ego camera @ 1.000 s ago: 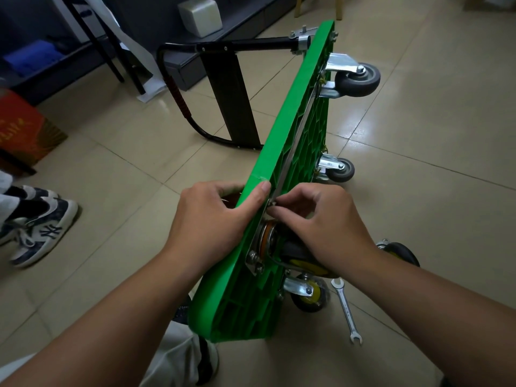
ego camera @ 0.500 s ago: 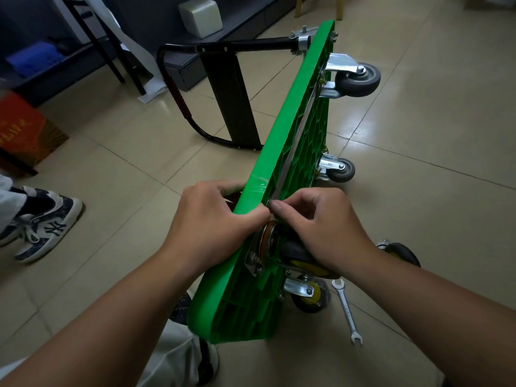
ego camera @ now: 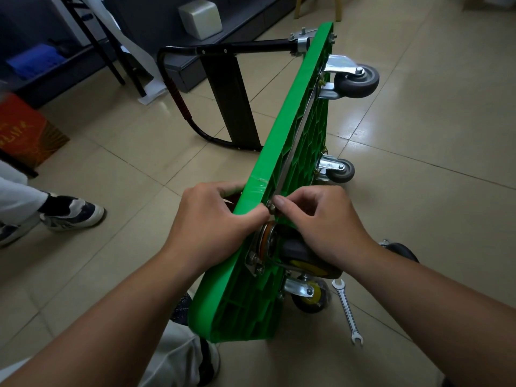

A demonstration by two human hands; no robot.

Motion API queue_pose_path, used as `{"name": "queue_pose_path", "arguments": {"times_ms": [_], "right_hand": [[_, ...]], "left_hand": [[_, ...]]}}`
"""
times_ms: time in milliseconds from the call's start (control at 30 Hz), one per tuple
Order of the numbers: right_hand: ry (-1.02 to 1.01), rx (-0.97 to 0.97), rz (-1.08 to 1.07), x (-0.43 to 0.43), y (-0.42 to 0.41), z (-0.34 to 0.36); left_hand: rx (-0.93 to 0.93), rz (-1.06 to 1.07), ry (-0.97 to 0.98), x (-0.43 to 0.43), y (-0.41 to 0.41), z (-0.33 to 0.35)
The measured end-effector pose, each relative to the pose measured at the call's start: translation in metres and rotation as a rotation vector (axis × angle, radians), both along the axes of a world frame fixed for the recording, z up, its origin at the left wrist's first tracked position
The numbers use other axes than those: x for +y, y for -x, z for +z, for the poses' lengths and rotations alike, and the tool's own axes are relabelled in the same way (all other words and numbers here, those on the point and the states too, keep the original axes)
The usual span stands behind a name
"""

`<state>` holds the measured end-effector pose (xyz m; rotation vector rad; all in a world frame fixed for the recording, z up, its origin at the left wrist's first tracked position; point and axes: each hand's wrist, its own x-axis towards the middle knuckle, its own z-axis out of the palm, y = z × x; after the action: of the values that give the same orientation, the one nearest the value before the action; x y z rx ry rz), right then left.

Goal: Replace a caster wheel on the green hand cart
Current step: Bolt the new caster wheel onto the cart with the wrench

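Head view looks down on the cart [ego camera: 293,152], which stands on its long edge on the floor [ego camera: 418,135] with its ribbed underside turned to the right. I take that to be the point of the pose: tipped like this, the wheel mounts face the person at working height, and the folded handle [ego camera: 178,88] lies out on the left as a prop.

The left hand [ego camera: 212,219] is closed over the upper edge of the deck, fingers curled down the far face and thumb lying along the rim, which seems meant both to steady the cart and to back up whatever passes through the deck. The right hand [ego camera: 321,219] is curled, thumb and forefinger pinching a small silver fastener [ego camera: 270,206] at the top corner of the mounting plate; I cannot tell whether it is a nut or a bolt head. This looks like finger-starting before any tool comes in.

Just below the right hand sits the caster [ego camera: 301,255] being fitted, black tyre and yellow hub, its plate against the underside. A wrench [ego camera: 347,311] lies on the floor near it, within reach, and a loose wheel [ego camera: 402,251] sits by the right forearm. Two grey casters [ego camera: 357,79] are bolted at the far end.
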<state>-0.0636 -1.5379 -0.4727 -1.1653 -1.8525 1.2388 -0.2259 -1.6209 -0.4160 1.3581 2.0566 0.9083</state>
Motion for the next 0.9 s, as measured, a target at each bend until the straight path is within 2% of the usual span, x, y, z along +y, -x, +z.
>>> {"name": "queue_pose_path", "arguments": {"times_ms": [233, 467, 567, 900], "right_hand": [[0.073, 0.014, 0.096, -0.002, -0.004, -0.002], [-0.016, 0.069, 0.025, -0.006, 0.0, 0.002], [-0.005, 0.06, 0.023, -0.005, -0.003, 0.001], [-0.014, -0.087, 0.086, -0.001, -0.008, 0.001]], "left_hand": [[0.049, -0.033, -0.026, 0.0, 0.003, -0.002], [0.369, -0.226, 0.033, -0.01, -0.001, 0.003], [0.317, -0.217, 0.096, -0.014, -0.008, -0.001], [0.241, -0.17, -0.01, -0.014, -0.001, -0.004]]}}
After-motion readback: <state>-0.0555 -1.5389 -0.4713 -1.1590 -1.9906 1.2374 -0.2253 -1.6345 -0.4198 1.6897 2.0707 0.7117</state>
